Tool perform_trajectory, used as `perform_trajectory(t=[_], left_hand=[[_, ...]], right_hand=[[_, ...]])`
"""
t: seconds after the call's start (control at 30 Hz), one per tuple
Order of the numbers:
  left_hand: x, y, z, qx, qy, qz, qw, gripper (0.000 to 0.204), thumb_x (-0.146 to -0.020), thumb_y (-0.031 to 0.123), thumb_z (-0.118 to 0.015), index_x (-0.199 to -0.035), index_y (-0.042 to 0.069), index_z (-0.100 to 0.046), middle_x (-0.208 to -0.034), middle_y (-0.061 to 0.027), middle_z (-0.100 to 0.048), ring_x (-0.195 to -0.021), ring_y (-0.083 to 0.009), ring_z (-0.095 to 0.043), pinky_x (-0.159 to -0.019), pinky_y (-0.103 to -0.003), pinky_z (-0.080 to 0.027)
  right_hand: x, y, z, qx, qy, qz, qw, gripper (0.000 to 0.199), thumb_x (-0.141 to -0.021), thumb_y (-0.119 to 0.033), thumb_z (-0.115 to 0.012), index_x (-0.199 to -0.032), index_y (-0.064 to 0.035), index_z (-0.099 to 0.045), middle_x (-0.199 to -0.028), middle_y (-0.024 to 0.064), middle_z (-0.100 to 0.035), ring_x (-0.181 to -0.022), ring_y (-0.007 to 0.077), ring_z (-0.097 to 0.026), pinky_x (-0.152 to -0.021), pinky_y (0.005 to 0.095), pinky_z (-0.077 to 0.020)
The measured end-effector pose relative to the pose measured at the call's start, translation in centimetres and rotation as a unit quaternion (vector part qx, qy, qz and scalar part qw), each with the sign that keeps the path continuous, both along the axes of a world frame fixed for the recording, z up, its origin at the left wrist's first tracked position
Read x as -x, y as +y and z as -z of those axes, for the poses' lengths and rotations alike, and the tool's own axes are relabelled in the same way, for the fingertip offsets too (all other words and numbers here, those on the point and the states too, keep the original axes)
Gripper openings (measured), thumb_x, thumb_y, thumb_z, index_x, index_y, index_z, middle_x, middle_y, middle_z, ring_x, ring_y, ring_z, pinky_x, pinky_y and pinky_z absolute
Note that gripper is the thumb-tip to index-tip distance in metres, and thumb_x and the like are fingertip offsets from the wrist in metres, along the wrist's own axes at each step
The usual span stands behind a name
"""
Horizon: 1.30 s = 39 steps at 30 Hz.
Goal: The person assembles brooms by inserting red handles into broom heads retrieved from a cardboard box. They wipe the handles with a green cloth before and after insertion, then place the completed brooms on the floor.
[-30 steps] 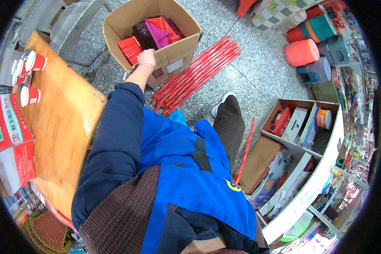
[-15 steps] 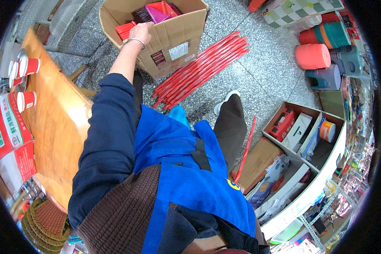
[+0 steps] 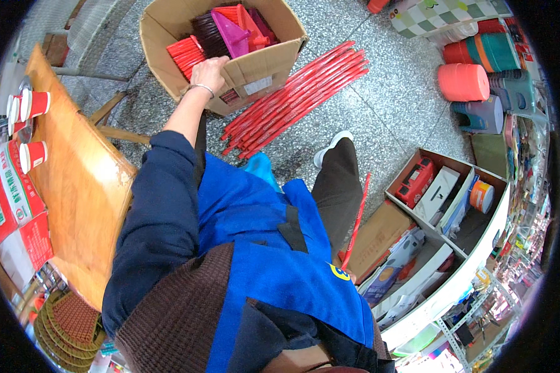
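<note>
Reaching left hand [image 3: 209,73] into one cardboard box [image 3: 261,62]

1. A grey speckled stone floor [image 3: 392,105] carries most things.
2. An open cardboard box [image 3: 255,68] stands on it at the top, with a bundle of long red sticks [image 3: 298,93] lying on the floor just beside the box.
3. To the right on the floor stand stacked plastic stools [image 3: 479,81] and a low shelf unit [image 3: 473,217].
4. A wooden table [image 3: 74,180] stands at the left. On it sit 3 red paper cups [image 3: 31,105] and a red-and-white carton [image 3: 9,205].
</note>
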State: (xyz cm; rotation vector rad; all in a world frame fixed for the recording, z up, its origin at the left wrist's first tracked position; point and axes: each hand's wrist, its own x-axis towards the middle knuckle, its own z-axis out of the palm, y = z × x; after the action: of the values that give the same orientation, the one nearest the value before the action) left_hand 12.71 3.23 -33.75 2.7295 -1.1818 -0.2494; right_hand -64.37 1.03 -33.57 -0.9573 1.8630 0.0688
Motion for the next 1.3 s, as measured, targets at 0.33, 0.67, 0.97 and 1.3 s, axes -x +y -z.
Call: perform_trajectory(t=[0.33,0.67,0.97,1.3], left_hand=[[-4.6,-0.9,2.0,-0.072,-0.016,-0.122,0.990,0.040,-0.072,0.003,-0.053,-0.107,0.020,-0.060,-0.102,-0.0092,-0.063,-0.098,-0.0267,-0.060,-0.080,-0.040,-0.048],[-2.3,-1.9,1.3,-0.058,0.051,-0.035,0.996,0.031,-0.073,0.007,-0.055,-0.099,0.018,-0.065,-0.091,-0.0131,-0.066,-0.088,-0.0303,-0.062,-0.077,-0.043,-0.049],[8.7,1.3,3.2,-0.069,0.073,0.041,0.994,0.025,-0.075,0.014,-0.053,-0.098,0.016,-0.062,-0.085,-0.0151,-0.065,-0.079,-0.0321,-0.063,-0.069,-0.045,-0.050],[11.7,4.1,4.4,0.038,0.082,-0.037,0.995,0.021,-0.073,0.008,-0.052,-0.093,0.009,-0.059,-0.081,-0.0180,-0.063,-0.078,-0.0346,-0.062,-0.068,-0.046,-0.050]], right_hand=[[-5.5,0.1,-4.0,0.044,0.075,-0.035,0.996,0.022,-0.064,-0.015,-0.071,-0.079,-0.0003,-0.065,-0.054,0.0079,-0.057,-0.043,0.0158,-0.052,-0.044,0.0308,-0.0419],[-8.7,-1.4,-2.9,0.020,0.107,-0.087,0.990,0.027,-0.064,-0.022,-0.069,-0.062,0.0038,-0.061,-0.055,0.0080,-0.059,-0.051,0.0172,-0.055,-0.052,0.0324,-0.0449],[-10.5,-1.1,-4.9,0.115,0.134,-0.163,0.971,0.032,-0.064,-0.026,-0.067,-0.081,0.0021,-0.068,-0.061,0.0132,-0.062,-0.059,0.0207,-0.060,-0.058,0.0333,-0.0473],[-15.7,-5.0,-9.3,0.241,-0.049,-0.130,0.961,0.017,-0.071,-0.013,-0.066,-0.078,0.0023,-0.062,-0.056,0.0018,-0.054,-0.045,0.0099,-0.046,-0.041,0.0268,-0.0346]])
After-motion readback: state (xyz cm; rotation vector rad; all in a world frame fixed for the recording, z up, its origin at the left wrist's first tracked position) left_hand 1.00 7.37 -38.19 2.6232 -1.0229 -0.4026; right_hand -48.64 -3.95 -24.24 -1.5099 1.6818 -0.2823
